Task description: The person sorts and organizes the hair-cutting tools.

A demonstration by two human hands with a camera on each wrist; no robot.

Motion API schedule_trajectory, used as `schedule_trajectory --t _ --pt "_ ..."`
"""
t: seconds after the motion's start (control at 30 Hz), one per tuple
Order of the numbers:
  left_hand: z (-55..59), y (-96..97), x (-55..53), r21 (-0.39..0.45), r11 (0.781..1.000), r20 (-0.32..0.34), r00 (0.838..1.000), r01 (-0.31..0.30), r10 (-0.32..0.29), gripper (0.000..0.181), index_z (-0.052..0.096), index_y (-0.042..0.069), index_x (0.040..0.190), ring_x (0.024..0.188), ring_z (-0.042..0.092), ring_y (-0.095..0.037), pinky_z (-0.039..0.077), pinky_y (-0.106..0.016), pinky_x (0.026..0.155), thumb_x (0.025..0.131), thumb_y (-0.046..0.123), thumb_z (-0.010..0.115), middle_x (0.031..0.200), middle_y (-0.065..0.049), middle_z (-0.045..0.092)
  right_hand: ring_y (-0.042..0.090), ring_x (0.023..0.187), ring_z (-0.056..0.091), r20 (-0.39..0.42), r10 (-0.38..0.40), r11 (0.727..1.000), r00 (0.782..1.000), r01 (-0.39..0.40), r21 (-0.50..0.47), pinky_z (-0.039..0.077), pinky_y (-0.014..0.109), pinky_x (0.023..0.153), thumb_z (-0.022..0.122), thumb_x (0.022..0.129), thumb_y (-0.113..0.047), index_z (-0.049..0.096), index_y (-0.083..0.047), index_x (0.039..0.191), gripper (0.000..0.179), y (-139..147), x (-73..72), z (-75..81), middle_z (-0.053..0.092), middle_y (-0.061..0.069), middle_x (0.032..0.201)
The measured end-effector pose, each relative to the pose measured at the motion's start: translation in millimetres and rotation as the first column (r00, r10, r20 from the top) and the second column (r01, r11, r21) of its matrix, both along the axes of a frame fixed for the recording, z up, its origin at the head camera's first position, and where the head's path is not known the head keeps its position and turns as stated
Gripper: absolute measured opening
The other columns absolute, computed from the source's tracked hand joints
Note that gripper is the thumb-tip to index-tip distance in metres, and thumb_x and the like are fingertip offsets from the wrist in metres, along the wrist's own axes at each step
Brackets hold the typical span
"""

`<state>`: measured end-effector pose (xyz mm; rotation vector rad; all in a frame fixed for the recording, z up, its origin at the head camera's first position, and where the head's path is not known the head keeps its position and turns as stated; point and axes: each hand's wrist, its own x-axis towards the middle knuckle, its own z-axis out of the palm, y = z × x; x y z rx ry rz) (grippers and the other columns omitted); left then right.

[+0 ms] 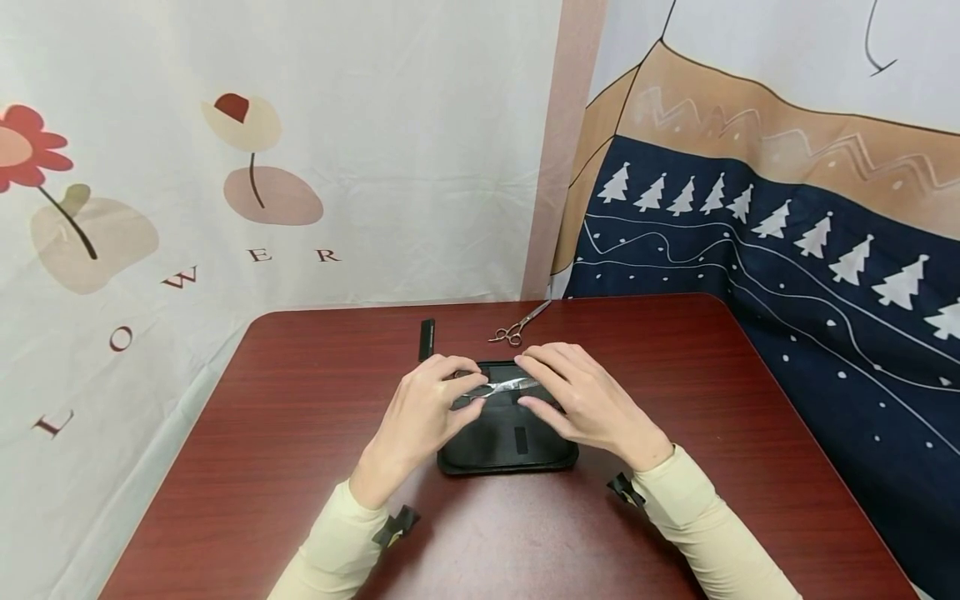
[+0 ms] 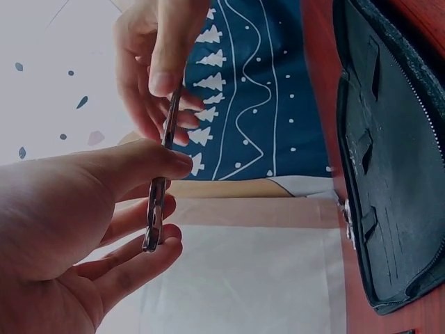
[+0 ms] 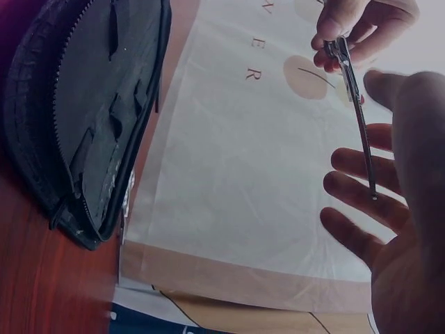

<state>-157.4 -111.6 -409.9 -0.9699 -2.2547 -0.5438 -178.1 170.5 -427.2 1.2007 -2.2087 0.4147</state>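
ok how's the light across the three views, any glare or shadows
Head view: pale glare on the table's near middle, soft shadows either side, bright glints on the scissors; left wrist view: muted, greyish light, the left hand partly shaded; right wrist view: top right corner nearly washed out white, the right hand dim by contrast
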Motion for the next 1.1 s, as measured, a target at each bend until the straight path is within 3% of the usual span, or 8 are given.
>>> schedule_trajectory --t 0.17,0.37,0.63,0.93,1.1 --pt "-0.3 -0.6 0.1 -0.006 1.000 0.001 1.000 0.002 -0.002 0.027 0.089 0.012 0.101 0.085 0.068 -0.020 0.060 -0.031 0.069 0.077 0.006 0.101 0.107 -0.002 0.082 0.032 0.149 0.059 0.053 -0.017 1.000 0.998 0.016 0.022 0.049 0.049 0.127 0.077 0.106 -0.045 0.059 -0.009 0.161 0.068 2 0.4 -0.7 0.064 0.012 0.160" --pt "-0.3 -2.5 -0.9 -0.020 1.000 0.008 1.000 -0.003 0.003 0.028 0.089 0.011 0.101 0.085 0.069 -0.021 0.060 -0.031 0.069 0.077 0.006 0.101 0.107 -0.002 0.082 0.032 0.156 0.052 0.084 -0.028 0.999 0.996 0.024 0.046 0.044 0.051 0.132 0.082 0.099 -0.054 0.053 -0.014 0.167 0.084 2 0.0 -1.8 0.055 0.010 0.170" --pt "-2.4 -13.2 -8.7 -0.013 1.000 0.008 1.000 -0.019 0.020 0.026 0.088 0.011 0.100 0.085 0.071 -0.023 0.062 -0.035 0.070 0.077 0.005 0.101 0.104 -0.002 0.082 0.032 0.158 0.050 0.125 -0.032 0.999 0.992 0.029 0.024 0.043 0.052 0.132 0.084 0.097 -0.055 0.051 -0.015 0.169 0.089 6 -1.9 0.3 0.055 0.012 0.170" --pt "-8.1 -27.1 -18.7 -0.011 0.998 0.052 0.997 -0.059 0.060 0.024 0.086 0.012 0.097 0.076 0.062 -0.016 0.055 -0.030 0.065 0.079 0.004 0.099 0.102 -0.002 0.081 0.034 0.159 0.050 0.154 -0.063 0.998 0.986 0.062 0.012 0.041 0.053 0.133 0.087 0.095 -0.051 0.051 -0.012 0.168 0.091 15 -7.8 -1.2 0.054 0.014 0.170" --pt "-11.2 -32.6 -22.7 -0.020 0.997 0.078 0.994 -0.072 0.073 0.022 0.086 0.013 0.097 0.077 0.064 -0.018 0.057 -0.032 0.066 0.080 0.006 0.098 0.103 -0.003 0.082 0.036 0.159 0.049 0.189 -0.087 0.996 0.978 0.086 0.014 0.043 0.059 0.131 0.089 0.093 -0.049 0.051 -0.010 0.167 0.092 21 -8.5 -5.2 0.053 0.016 0.170"
